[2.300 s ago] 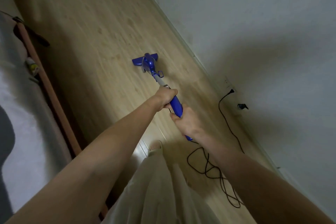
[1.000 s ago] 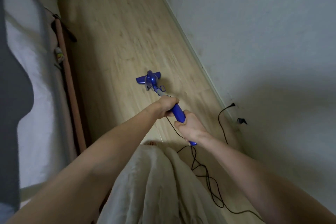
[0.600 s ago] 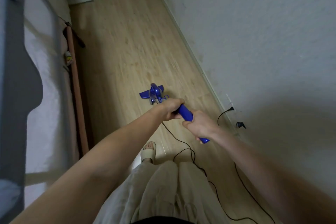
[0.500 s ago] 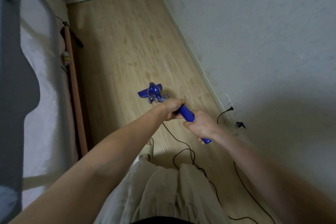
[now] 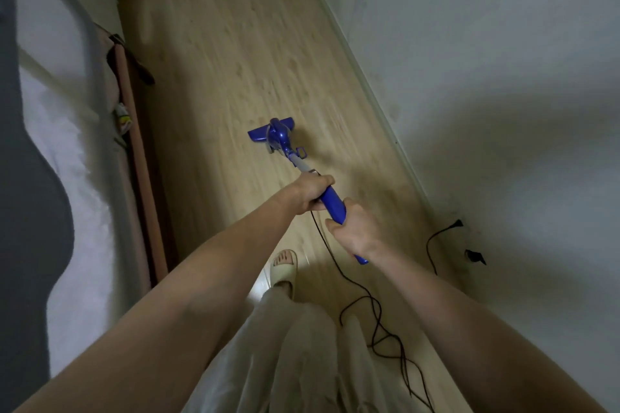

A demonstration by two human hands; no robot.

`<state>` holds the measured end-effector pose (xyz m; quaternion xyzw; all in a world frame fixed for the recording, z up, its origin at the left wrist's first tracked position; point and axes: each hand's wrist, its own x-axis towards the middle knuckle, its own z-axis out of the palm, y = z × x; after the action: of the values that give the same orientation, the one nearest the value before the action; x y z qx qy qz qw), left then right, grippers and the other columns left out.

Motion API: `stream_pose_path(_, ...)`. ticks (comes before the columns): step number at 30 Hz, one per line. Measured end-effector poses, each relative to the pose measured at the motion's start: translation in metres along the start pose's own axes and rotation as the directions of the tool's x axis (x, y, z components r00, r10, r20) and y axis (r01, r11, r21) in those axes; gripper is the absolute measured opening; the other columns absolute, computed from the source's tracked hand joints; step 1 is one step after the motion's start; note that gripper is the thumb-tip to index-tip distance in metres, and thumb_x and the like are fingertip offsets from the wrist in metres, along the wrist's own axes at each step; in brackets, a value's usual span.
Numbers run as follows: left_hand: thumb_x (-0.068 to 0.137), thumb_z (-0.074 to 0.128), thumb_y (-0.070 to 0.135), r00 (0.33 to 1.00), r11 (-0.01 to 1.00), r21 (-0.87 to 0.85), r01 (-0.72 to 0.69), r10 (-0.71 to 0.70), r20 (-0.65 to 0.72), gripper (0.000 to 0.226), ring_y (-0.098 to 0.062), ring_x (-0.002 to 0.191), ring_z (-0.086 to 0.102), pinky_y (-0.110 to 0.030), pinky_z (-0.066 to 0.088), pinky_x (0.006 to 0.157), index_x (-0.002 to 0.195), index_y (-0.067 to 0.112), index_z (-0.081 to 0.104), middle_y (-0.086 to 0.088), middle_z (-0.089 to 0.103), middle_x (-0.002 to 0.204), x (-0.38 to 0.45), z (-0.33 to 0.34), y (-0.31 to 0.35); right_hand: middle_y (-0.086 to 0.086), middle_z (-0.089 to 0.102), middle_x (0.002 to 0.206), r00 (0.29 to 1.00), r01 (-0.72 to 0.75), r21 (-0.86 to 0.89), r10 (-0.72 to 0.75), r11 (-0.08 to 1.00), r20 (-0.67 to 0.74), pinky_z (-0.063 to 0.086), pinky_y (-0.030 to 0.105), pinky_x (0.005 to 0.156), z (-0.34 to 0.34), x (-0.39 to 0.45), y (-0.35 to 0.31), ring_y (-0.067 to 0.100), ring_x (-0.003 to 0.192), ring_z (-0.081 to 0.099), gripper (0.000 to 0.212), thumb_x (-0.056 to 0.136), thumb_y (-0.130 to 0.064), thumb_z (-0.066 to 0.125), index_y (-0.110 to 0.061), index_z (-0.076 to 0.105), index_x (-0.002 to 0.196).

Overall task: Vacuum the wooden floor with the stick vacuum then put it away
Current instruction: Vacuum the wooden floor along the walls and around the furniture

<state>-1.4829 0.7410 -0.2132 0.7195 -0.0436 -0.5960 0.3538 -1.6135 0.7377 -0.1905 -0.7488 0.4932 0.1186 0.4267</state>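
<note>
A blue stick vacuum (image 5: 332, 201) slants down over the light wooden floor (image 5: 235, 54), its blue floor head (image 5: 271, 132) flat on the boards ahead of me. My left hand (image 5: 310, 193) grips the upper shaft where the grey tube meets the blue handle. My right hand (image 5: 355, 230) grips the blue handle lower down, hiding most of it; the handle's end (image 5: 360, 260) pokes out below my wrist. The vacuum's black cord (image 5: 375, 312) drops from the handle and lies in loops on the floor.
A white wall (image 5: 486, 77) with a baseboard runs along the right, holding a socket with a black plug (image 5: 458, 223). A bed (image 5: 67, 178) with a brown frame rail (image 5: 144, 184) lines the left. My sandalled foot (image 5: 284, 266) stands just behind the handle.
The vacuum head has slid forward along the floor, away from me, with more grey tube showing. Both hands keep their grip. My foot has stepped forward into view.
</note>
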Motion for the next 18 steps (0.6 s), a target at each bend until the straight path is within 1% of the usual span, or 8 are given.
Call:
stream_pose_path(3, 0.096, 0.051, 0.018, 1.000, 1.000, 0.030, -0.008, 0.009, -0.007, 0.013, -0.013, 0.067, 0.054, -0.022, 0.054, 0.052, 0.097, 0.008, 0.042, -0.005, 0.052, 0.078, 0.027, -0.033, 0.027, 0.004, 0.055, 0.073, 1.000, 0.000, 0.037, 0.001, 0.999, -0.013, 0.040, 0.026, 0.050, 0.005, 0.040, -0.031, 0.018, 0.052, 0.051, 0.017, 0.090, -0.024, 0.060, -0.013, 0.047, 0.092)
stream_pose_path(7, 0.095, 0.051, 0.018, 1.000, 0.999, 0.040, -0.007, 0.008, -0.013, 0.012, -0.013, 0.069, 0.056, -0.023, 0.051, 0.053, 0.092, 0.010, 0.043, -0.004, 0.053, 0.080, 0.060, -0.071, 0.060, 0.003, 0.054, 0.075, 0.999, 0.011, 0.029, -0.010, 1.000, -0.044, 0.045, 0.029, 0.058, 0.010, 0.086, -0.067, 0.019, 0.063, 0.053, 0.022, 0.089, -0.026, 0.063, -0.010, 0.050, 0.098)
stream_pose_path(8, 0.095, 0.051, 0.018, 1.000, 0.999, 0.040, -0.010, 0.011, -0.018, 0.012, -0.013, 0.068, 0.056, -0.022, 0.050, 0.052, 0.093, 0.010, 0.043, -0.004, 0.053, 0.079, 0.067, -0.079, 0.066, 0.002, 0.054, 0.075, 0.999, 0.012, 0.024, -0.011, 1.000, -0.044, 0.045, 0.029, 0.057, 0.011, 0.096, -0.075, 0.019, 0.064, 0.053, 0.024, 0.089, -0.027, 0.063, -0.009, 0.050, 0.100)
stream_pose_path(11, 0.095, 0.051, 0.018, 0.999, 0.998, 0.053, -0.029, 0.031, -0.030, 0.012, -0.014, 0.069, 0.055, -0.024, 0.052, 0.057, 0.097, 0.008, 0.044, -0.005, 0.053, 0.079, 0.085, -0.098, 0.080, 0.004, 0.055, 0.076, 0.999, 0.017, 0.056, -0.015, 0.998, -0.030, 0.044, 0.029, 0.053, 0.015, 0.120, -0.094, 0.020, 0.061, 0.054, 0.025, 0.089, -0.027, 0.062, -0.010, 0.049, 0.101)
stream_pose_path(15, 0.096, 0.052, 0.018, 0.998, 0.997, 0.059, -0.043, 0.045, -0.047, 0.014, -0.015, 0.071, 0.056, -0.030, 0.055, 0.072, 0.085, 0.012, 0.045, -0.004, 0.054, 0.079, 0.099, -0.114, 0.090, 0.004, 0.053, 0.077, 1.000, 0.017, 0.072, -0.016, 0.997, -0.021, 0.044, 0.029, 0.055, 0.019, 0.137, -0.110, 0.021, 0.063, 0.054, 0.025, 0.090, -0.025, 0.062, -0.009, 0.048, 0.103)
stream_pose_path(16, 0.095, 0.052, 0.018, 0.998, 0.997, 0.063, -0.045, 0.047, -0.045, 0.014, -0.015, 0.071, 0.056, -0.030, 0.055, 0.072, 0.084, 0.013, 0.045, -0.004, 0.054, 0.079, 0.100, -0.117, 0.090, 0.004, 0.053, 0.077, 1.000, 0.013, 0.079, -0.012, 0.997, -0.020, 0.043, 0.029, 0.056, 0.021, 0.139, -0.112, 0.021, 0.063, 0.053, 0.026, 0.090, -0.025, 0.062, -0.008, 0.048, 0.104)
stream_pose_path(18, 0.095, 0.051, 0.018, 0.998, 0.997, 0.070, -0.045, 0.048, -0.039, 0.012, -0.014, 0.071, 0.056, -0.027, 0.055, 0.065, 0.086, 0.012, 0.045, -0.004, 0.053, 0.079, 0.099, -0.122, 0.089, 0.005, 0.054, 0.080, 1.000, 0.005, 0.081, -0.004, 0.997, -0.022, 0.044, 0.030, 0.057, 0.026, 0.139, -0.116, 0.020, 0.063, 0.052, 0.026, 0.090, -0.023, 0.062, -0.008, 0.049, 0.106)
